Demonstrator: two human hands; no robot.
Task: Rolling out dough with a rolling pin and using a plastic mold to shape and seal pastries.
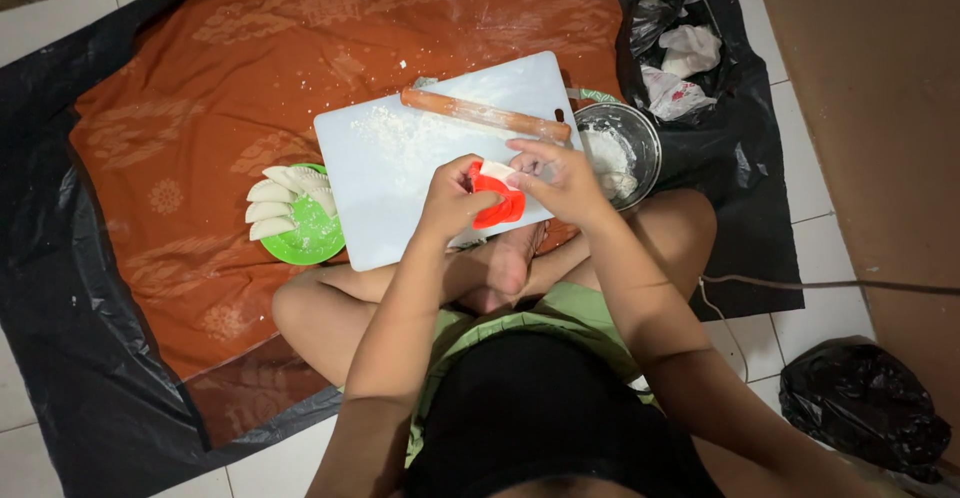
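A small red plastic dumpling press (497,201) sits folded between both hands, held in the air over the near right corner of the white cutting board (400,173). A strip of pale dough (497,170) shows along its upper edge.

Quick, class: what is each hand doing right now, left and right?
Left hand: closed on the red dumpling press.
Right hand: fingers curled on the press's white dough; grip unclear.

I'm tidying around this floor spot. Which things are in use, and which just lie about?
In use: red press in left hand and right hand, board, rolling pin, flour bowl, green plate.
Lying about: black bag, cable.
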